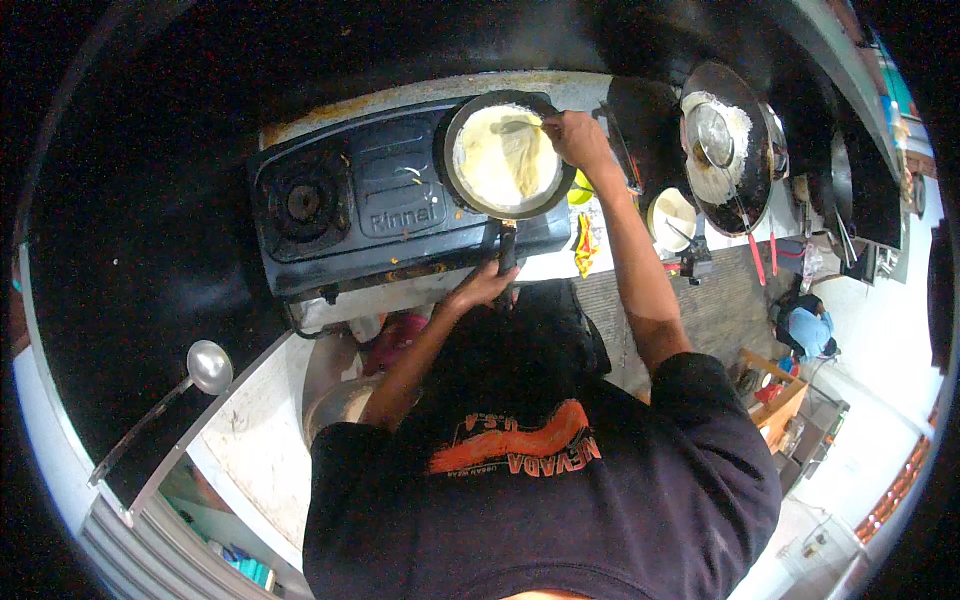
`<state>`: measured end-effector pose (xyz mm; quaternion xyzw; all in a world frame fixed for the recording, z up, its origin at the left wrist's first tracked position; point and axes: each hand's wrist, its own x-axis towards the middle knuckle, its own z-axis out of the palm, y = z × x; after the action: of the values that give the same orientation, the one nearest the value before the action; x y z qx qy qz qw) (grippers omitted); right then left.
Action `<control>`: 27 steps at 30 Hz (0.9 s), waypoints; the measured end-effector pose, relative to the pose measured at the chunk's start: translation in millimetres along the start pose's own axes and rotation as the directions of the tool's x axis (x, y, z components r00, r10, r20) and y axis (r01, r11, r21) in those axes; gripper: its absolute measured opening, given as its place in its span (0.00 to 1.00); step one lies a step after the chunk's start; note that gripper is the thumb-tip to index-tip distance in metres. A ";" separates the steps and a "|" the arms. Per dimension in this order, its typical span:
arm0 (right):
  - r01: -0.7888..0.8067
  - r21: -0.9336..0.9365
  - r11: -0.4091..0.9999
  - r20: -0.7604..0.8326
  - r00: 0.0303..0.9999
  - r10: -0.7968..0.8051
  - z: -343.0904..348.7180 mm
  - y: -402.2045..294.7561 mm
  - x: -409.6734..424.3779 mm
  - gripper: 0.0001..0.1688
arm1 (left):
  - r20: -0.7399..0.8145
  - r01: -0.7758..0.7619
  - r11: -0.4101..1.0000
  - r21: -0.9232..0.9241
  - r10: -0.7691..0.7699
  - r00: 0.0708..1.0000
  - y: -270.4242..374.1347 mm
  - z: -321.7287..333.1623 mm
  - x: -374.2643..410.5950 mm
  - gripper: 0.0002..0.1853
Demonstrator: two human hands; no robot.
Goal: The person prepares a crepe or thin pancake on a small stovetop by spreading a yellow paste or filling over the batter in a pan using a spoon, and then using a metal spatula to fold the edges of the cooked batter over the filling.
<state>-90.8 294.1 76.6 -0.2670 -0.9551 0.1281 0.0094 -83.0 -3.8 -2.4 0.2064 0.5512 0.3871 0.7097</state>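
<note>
A dark frying pan (pixel 451 161) sits over the right side of a black two-burner Rinnai gas stove (pixel 397 180). Pale yellow batter or egg mixture (pixel 480 169) covers the pan's bottom, with a darker yellow streak on its right. My left hand (pixel 487 285) grips the pan's black handle (pixel 508 247) at the stove's front edge. From the pan's right side, my right hand (pixel 585 146) reaches over the rim, closed on the handle of a spoon (pixel 517 127). The spoon's bowl touches the yellow layer.
Right of the stove lie a yellow-red packet (pixel 584 246) and a cream bowl (pixel 666 214) with a utensil inside. Farther right stands a large wok (pixel 731 199) holding a wire strainer (pixel 711 133). A metal ladle (pixel 210 367) hangs at left. Another person (pixel 810 328) is at far right.
</note>
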 end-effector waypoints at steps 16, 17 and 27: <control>0.212 -0.105 0.972 -0.058 0.974 -0.219 -7.8 18.0 58.8 0.12 | -0.449 -0.136 0.933 -0.332 -0.029 0.893 -20.3 47.1 5.4 0.24; 0.265 -0.098 0.959 -0.063 0.960 -0.272 -7.0 16.0 64.2 0.11 | -0.466 -0.153 0.922 -0.356 -0.033 0.884 -31.4 50.2 10.2 0.25; 0.471 -0.008 0.882 0.217 0.862 -0.458 -5.2 27.0 112.1 0.15 | -0.765 0.087 0.944 0.319 0.202 0.611 -38.8 58.2 18.7 0.26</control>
<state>-172.7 375.0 69.2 -0.0142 -0.9902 0.1205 -0.0685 -13.9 -5.4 -24.0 0.1467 0.8554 0.3648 0.3372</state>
